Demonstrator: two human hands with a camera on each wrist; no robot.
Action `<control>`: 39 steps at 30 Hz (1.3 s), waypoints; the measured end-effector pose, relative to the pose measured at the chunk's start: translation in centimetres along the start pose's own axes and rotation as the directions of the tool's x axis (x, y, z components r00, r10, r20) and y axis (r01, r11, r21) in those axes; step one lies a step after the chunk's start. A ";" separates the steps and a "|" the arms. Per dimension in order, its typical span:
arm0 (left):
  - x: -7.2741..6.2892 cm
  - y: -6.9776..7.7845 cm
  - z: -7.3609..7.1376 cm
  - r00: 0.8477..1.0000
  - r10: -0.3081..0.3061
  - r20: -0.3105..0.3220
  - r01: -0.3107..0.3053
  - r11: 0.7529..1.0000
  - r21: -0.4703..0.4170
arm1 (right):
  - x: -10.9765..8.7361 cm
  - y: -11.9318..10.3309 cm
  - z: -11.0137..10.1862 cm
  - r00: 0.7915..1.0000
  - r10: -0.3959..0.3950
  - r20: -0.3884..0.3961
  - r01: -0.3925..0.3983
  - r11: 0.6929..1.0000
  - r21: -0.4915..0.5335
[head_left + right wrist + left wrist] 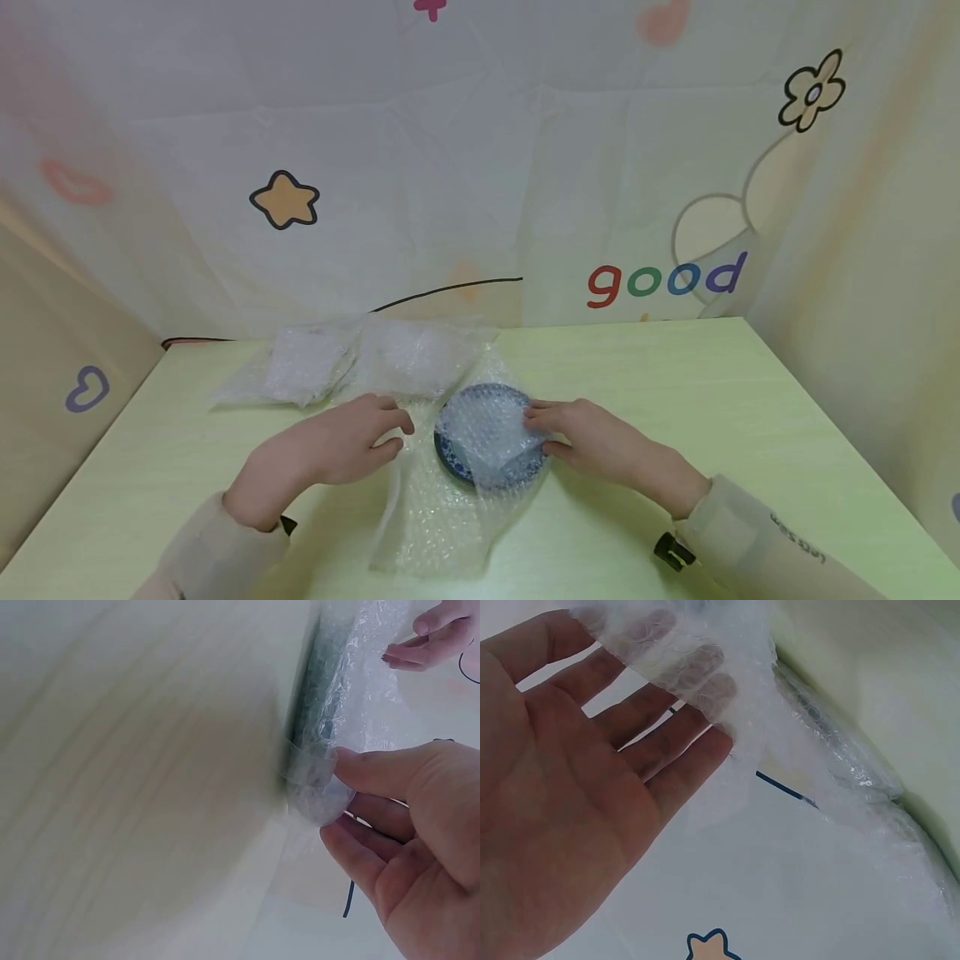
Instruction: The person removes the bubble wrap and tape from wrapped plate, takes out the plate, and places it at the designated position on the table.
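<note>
A blue-and-white patterned plate (487,435) lies on a sheet of bubble wrap (435,533) on the table, its right part covered by a folded-over layer. My right hand (592,437) is at the plate's right rim. In the right wrist view, its thumb and fingers (358,859) pinch the folded bubble wrap (319,784) at that edge. My left hand (348,442) hovers left of the plate, over the sheet, with loosely bent fingers and nothing held. In the left wrist view, its fingertips show through the clear bubble wrap (750,697).
Two bubble-wrapped bundles lie at the back left: a flat one (307,362) and a paler one (416,354) beside it, close to the plate's sheet. A printed curtain (465,192) hangs behind the pale green table (750,467).
</note>
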State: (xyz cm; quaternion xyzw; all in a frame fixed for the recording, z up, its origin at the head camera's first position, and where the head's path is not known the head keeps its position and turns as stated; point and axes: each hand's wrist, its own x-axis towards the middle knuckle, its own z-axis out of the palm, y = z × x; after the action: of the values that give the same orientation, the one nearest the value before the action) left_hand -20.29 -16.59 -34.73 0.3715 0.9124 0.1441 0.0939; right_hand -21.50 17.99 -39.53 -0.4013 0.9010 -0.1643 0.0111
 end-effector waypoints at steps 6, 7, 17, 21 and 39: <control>-0.4 -0.4 -0.2 0.999 -0.019 0.048 0.021 0.999 -0.027 | 0.0 0.0 0.0 0.999 -0.032 0.022 0.033 0.999 -0.038; -0.5 -0.4 -0.3 0.998 -0.028 0.055 0.030 0.999 -0.029 | 0.0 0.0 0.0 0.999 -0.033 0.025 0.034 0.999 -0.041; -1.1 -1.2 0.0 0.993 -0.047 0.110 0.046 0.999 0.005 | 0.1 0.2 0.2 0.998 -0.049 0.035 0.050 0.998 -0.048; -1.2 -1.5 0.7 0.991 -0.066 0.115 0.067 0.998 -0.003 | 0.2 0.2 0.2 0.998 -0.053 0.036 0.054 0.998 -0.043; -0.5 -0.6 4.4 0.965 -0.256 0.056 0.254 0.966 0.045 | 0.5 0.4 -0.4 0.998 -0.024 0.050 0.024 1.000 0.014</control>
State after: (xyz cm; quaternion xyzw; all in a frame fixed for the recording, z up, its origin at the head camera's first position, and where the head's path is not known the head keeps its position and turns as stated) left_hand -19.15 -16.48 -39.04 0.2568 0.9518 0.1025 0.1328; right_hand -22.23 17.99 -39.26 -0.4160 0.8944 -0.1605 0.0345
